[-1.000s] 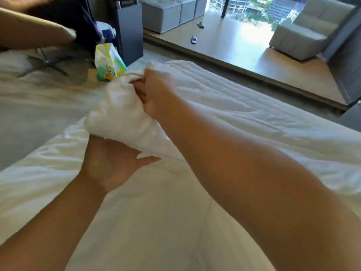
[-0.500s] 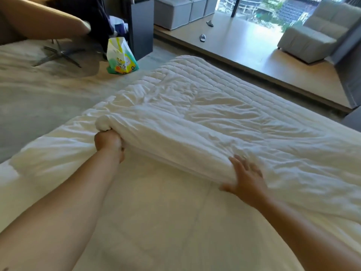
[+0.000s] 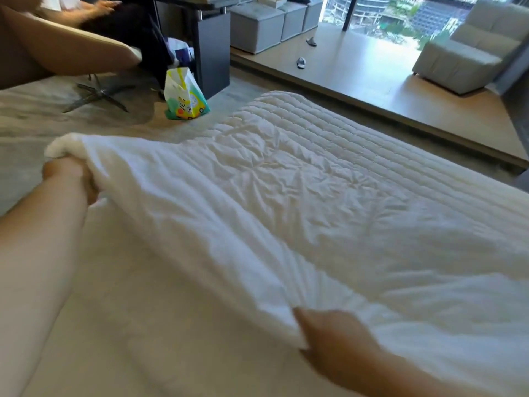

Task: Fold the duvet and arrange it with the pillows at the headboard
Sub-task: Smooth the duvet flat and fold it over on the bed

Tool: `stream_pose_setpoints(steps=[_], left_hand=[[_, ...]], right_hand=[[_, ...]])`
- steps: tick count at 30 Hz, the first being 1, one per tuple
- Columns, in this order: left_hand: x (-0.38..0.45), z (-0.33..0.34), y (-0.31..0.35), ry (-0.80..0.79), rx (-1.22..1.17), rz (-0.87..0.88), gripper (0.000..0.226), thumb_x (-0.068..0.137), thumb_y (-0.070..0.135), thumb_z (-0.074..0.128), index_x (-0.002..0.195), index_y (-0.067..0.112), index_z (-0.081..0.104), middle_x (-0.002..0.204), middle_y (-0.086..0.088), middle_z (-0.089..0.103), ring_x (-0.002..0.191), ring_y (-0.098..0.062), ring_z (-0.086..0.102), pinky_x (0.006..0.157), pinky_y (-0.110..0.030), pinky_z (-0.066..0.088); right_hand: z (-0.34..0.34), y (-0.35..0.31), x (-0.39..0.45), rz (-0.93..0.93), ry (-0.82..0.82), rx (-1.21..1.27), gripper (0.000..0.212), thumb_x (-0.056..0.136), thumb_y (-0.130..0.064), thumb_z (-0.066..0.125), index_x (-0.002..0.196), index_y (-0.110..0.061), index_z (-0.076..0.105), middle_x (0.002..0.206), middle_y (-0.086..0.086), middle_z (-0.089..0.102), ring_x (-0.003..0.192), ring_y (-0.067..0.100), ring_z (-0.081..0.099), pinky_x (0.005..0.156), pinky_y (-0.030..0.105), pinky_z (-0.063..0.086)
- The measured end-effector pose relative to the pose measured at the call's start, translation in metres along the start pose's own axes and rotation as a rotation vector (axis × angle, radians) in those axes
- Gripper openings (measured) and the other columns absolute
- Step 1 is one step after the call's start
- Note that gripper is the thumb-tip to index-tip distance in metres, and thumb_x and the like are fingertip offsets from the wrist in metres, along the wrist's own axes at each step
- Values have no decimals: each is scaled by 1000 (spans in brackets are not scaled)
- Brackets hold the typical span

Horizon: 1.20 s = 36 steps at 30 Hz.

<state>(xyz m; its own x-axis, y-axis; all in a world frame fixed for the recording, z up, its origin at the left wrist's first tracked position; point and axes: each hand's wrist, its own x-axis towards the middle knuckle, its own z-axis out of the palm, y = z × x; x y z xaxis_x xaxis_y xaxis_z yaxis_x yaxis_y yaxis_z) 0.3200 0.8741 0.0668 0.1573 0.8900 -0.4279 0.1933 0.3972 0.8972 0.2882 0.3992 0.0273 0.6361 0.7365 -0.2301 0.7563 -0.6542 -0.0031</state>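
Puffy white duvet [image 3: 286, 196], crinkled, lies across bed [image 3: 143, 325] on a smooth sheet; quilted mattress pad beyond. Left hand [image 3: 71, 179] fingers curl round its bunched corner; right hand [image 3: 335, 336] pinches the near folded edge, fingers hidden under fabric.

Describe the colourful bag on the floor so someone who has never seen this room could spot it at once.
Beyond the far left corner of the white bed, look at the floor beside the dark desk. The bag stands there upright, the only brightly printed thing: white, green and yellow with cartoon figures.
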Motion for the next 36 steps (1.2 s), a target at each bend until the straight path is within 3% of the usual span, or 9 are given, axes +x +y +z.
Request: stream_pose_setpoints(steps=[2, 6, 8, 13, 16, 21, 28, 32, 36], left_hand=[[10, -18, -14, -1, -60, -78, 20, 98, 25, 41, 92, 21, 60, 110, 8, 57, 87, -17, 59, 66, -33, 55], [25, -30, -57, -370, 57, -190, 64, 76, 75, 39, 111, 31, 68, 99, -3, 75, 91, -27, 69, 79, -53, 53], [20, -32, -75, -444, 162, -187, 61, 82, 74, 39, 111, 27, 65, 93, -4, 73, 84, -24, 67, 81, -44, 52], [32, -42, -88, -76, 109, 120, 20, 83, 21, 59, 103, 17, 60, 99, -5, 62, 86, -23, 60, 78, -37, 51], [41, -67, -102, -48, 126, 192, 22, 81, 28, 56, 102, 22, 58, 104, -5, 63, 98, -29, 63, 90, -44, 52], [49, -92, -158, -38, 321, 43, 44, 92, 30, 53, 134, 15, 53, 128, -14, 59, 111, -36, 58, 90, -41, 48], [59, -92, -178, -84, 366, 33, 44, 93, 30, 54, 134, 13, 53, 132, -13, 58, 116, -35, 56, 101, -50, 46], [61, -70, -149, -31, 315, 150, 44, 89, 35, 53, 127, 12, 59, 124, -11, 63, 112, -31, 60, 94, -39, 48], [67, -51, -128, -84, 295, 258, 45, 85, 31, 52, 126, 15, 60, 120, -4, 64, 107, -24, 61, 92, -34, 48]], right_hand=[[47, -21, 24, 5, -112, 168, 48, 86, -30, 52, 132, -21, 40, 118, 7, 61, 103, 36, 61, 75, 37, 47], [109, -45, 39, 20, -22, 181, 48, 49, -30, 63, 95, -30, 49, 73, -11, 62, 59, 18, 64, 40, 25, 41], [116, -38, 35, 12, 64, 167, 46, 47, -36, 59, 92, -33, 51, 70, -16, 60, 53, 11, 61, 36, 22, 37], [83, -27, 15, -23, 189, 199, 32, 57, -43, 54, 86, -31, 51, 67, -13, 56, 49, 12, 57, 38, 22, 26], [73, -27, 1, -50, 198, 212, 34, 57, -42, 56, 90, -33, 54, 70, -14, 57, 51, 12, 56, 37, 21, 31], [115, -49, 4, 15, 7, 179, 43, 55, -49, 55, 97, -41, 58, 82, -16, 60, 66, 11, 64, 45, 18, 44], [130, -61, 9, 67, 1, 194, 38, 60, -52, 53, 94, -37, 52, 81, -16, 59, 68, 10, 65, 46, 20, 45], [115, -57, 6, 32, 137, 176, 30, 63, -47, 52, 90, -33, 54, 73, -14, 59, 55, 11, 61, 40, 22, 29], [112, -50, 6, 54, 226, 180, 32, 63, -45, 55, 92, -31, 61, 77, -12, 60, 58, 14, 61, 41, 23, 36]])
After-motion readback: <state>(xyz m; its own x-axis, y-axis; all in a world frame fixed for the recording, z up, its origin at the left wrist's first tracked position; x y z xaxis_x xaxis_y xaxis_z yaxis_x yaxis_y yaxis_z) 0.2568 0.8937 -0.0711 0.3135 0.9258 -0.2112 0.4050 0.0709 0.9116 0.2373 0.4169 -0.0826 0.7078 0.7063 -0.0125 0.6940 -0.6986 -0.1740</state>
